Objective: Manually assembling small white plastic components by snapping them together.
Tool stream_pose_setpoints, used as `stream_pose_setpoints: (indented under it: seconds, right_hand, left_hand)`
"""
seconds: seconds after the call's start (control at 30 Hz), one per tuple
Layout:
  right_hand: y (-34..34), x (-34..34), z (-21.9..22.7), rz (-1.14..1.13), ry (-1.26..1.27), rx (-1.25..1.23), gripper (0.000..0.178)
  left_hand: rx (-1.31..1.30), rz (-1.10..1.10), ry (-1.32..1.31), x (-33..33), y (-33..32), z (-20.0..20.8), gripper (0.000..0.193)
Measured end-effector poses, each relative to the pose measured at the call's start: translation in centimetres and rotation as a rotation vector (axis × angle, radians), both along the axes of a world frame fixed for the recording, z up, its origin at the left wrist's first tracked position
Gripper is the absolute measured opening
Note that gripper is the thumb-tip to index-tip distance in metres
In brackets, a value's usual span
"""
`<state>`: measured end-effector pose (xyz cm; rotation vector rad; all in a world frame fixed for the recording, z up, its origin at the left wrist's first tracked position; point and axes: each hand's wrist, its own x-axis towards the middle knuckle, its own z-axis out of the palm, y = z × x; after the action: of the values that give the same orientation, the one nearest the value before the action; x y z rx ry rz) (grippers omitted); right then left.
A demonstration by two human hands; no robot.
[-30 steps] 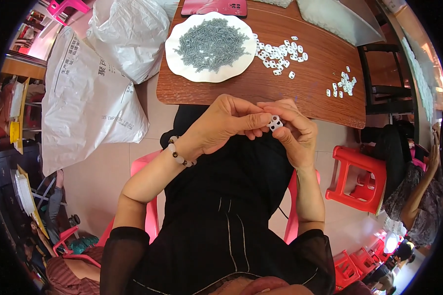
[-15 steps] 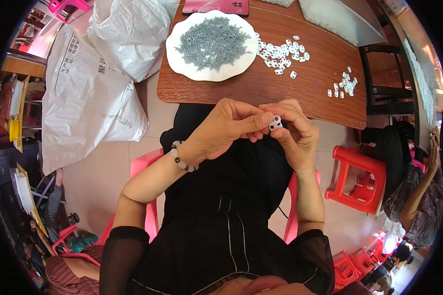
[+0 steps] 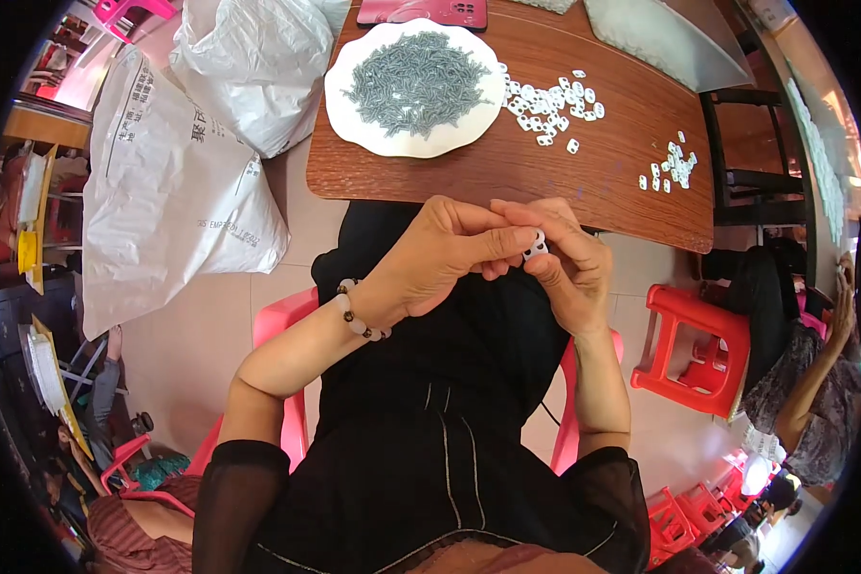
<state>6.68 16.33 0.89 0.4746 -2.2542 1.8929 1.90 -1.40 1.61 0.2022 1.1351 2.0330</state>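
Over my lap, just off the table's near edge, both hands meet around a small white plastic piece with dark holes [image 3: 536, 246]. My left hand [image 3: 454, 251], with a bead bracelet on its wrist, pinches the piece between thumb and fingers. From the other side, my right hand [image 3: 574, 263] has its thumb and fingertips closed on the same piece. Fingers cover part of it. On the table a scalloped white plate [image 3: 342, 120] bears a heap of small grey screw-like pins [image 3: 416, 81]. Right of it lie loose white pieces [image 3: 550, 105], with a smaller cluster [image 3: 679, 165] farther right.
The brown wooden table [image 3: 402, 177] has a pink phone [image 3: 421, 11] and a white tray [image 3: 665, 43] at its far side. White sacks [image 3: 177, 210] stand on the left. A red stool [image 3: 694, 349] is on the right, near another person [image 3: 813, 402].
My fingers have shifted slightly on the white piece, which has turned and shows less of its face. Both hands stay together in about the same place.
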Motion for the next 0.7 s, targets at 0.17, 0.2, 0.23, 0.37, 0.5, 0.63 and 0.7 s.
stream_pose_setpoints:
  seconds: [0.17, 0.2, 0.23, 0.37, 0.5, 0.63, 0.7]
  right_hand:
    - [-0.7, 0.4, -0.6, -0.047, -0.023, -0.111, 0.039]
    - [-0.7, 0.3, -0.7, -0.048, -0.023, -0.110, 0.039]
    - [-0.6, 0.2, -0.9, -0.039, -0.006, -0.110, 0.039]
    - [-0.8, 0.3, -1.1, -0.035, -0.024, -0.178, 0.036]
    - [-0.9, 0.5, -1.4, -0.039, -0.031, -0.186, 0.035]
    - [-1.1, 0.6, -1.7, -0.091, 0.026, -0.143, 0.033]
    - [-1.3, 0.6, -1.8, -0.109, 0.063, -0.117, 0.032]
  left_hand:
    - [0.014, 0.032, -0.044, 0.4, 0.2, 0.0, 0.018]
    - [0.014, 0.032, -0.044, 0.4, 0.1, -0.1, 0.018]
    - [0.006, 0.025, -0.054, 0.4, 0.1, -0.2, 0.018]
    - [-0.005, 0.001, -0.067, 0.2, -0.2, -0.2, 0.017]
    - [-0.014, 0.002, -0.061, 0.3, -0.2, -0.3, 0.017]
    - [-0.015, 0.035, -0.094, 0.7, 0.1, -0.4, 0.018]
    - [-0.016, 0.057, -0.103, 0.9, 0.2, -0.4, 0.018]
